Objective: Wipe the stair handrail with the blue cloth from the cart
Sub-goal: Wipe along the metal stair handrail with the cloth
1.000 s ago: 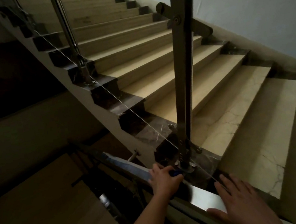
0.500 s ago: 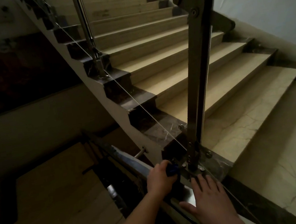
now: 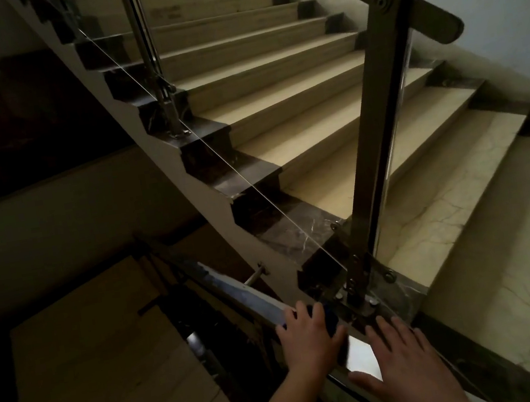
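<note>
A shiny metal handrail (image 3: 236,291) runs from the lower middle of the view away to the upper left, down over the lower flight. My left hand (image 3: 306,339) presses on top of it, closed over the blue cloth (image 3: 330,321), of which only a dark blue edge shows past my fingers. Just to the right, my right hand (image 3: 399,363) lies flat on the same rail with its fingers spread, holding nothing. Most of the cloth is hidden under my left palm.
A tall metal baluster post (image 3: 381,135) rises right behind my hands, bolted to a dark marble ledge (image 3: 317,237). Beige stair treads (image 3: 314,124) climb away ahead. A wooden wall rail end (image 3: 399,5) juts out upper right. The stairwell drops away on the left.
My left hand with the cloth has stayed near the post's base on the rail. My right hand slid up the rail toward it, and the view shifted closer to the post.
</note>
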